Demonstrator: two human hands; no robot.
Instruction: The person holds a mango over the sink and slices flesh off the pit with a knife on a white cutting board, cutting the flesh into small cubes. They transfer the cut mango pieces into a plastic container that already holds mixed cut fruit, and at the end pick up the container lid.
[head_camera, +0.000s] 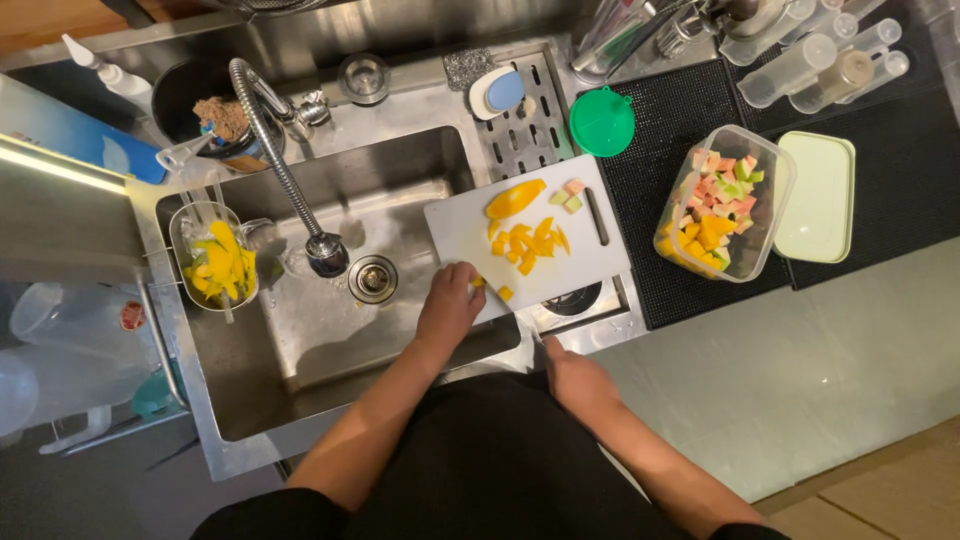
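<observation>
1. Left hand (449, 306) rests on the near-left corner of the white cutting board (525, 235), fingers curled down over the edge; whether that grip pinches the board or a bit of fruit beneath it cannot be made out.
2. Right hand (575, 380) lies at the steel rim just below the board's near edge, seemingly holding nothing, though whether its grip is loose or closed cannot be told.
3. That board bridges the right side of the sink (340, 310), so part of it hangs over the basin.
4. On it lie yellow mango pieces (528, 243), a larger mango slice (514, 198) near the far edge, and two pale cubes (567, 194) beside it. One small piece (505, 293) sits just by the left fingers.
5. Judged by its look, the cut fruit is soft, wet and slippery; it would bruise under a hard squeeze and is best taken lightly from the sides or scooped from below.
6. By contrast, the board looks stiff and light, and would be held best by its long edges, kept level so the pieces do not slide.
7. Right of the board, a clear tub (770, 215) of mixed cut fruit stands on a black mat (640, 150), its pale green lid (818, 197) beside it.
8. At the sink's left side, a small container (190, 265) holds yellow peel strips.
</observation>
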